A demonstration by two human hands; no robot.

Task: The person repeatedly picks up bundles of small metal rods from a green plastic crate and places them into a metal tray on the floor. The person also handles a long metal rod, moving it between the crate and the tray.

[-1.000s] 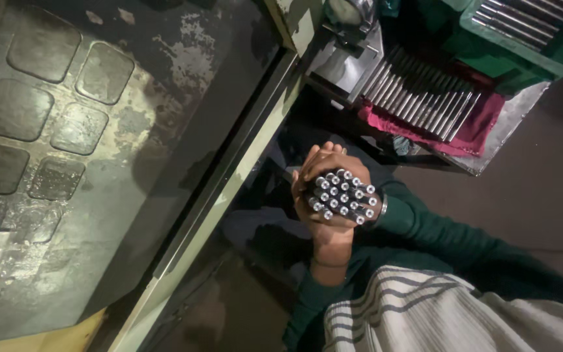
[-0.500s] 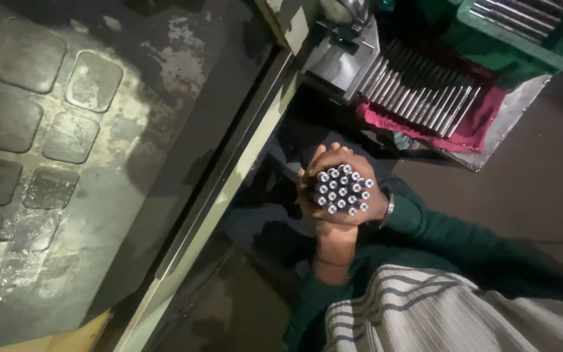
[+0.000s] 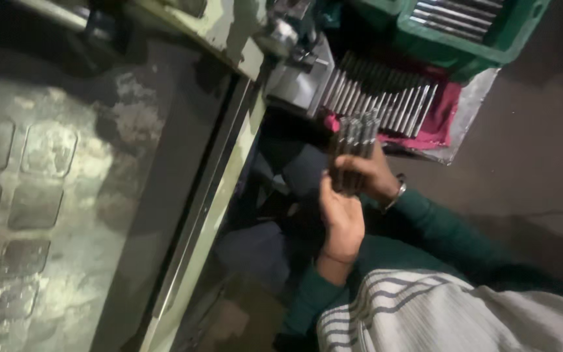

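Rods, a bundle of dark metal ones, sit just above the centre of the frame, and both your hands are on them. Going from the biggest things down: the grey, worn machine bed with its raised square pads fills the whole left half of the frame, edged by a pale green painted rail that runs diagonally from the top centre down to the lower left. Across the lower right lies your striped grey-and-white cloth, with your dark green sleeves coming out from under it. At the top right stands a green crate holding more shiny rods. Just below it a row of loose rods rests side by side on a pink cloth, which lies on a clear plastic sheet. Your right hand is wrapped around the lower part of the bundle, gripping it, with a bracelet showing at the wrist. Your left hand is half open, its fingers pressed against the bundle's lower end from below. The bundle points up toward the row on the cloth.
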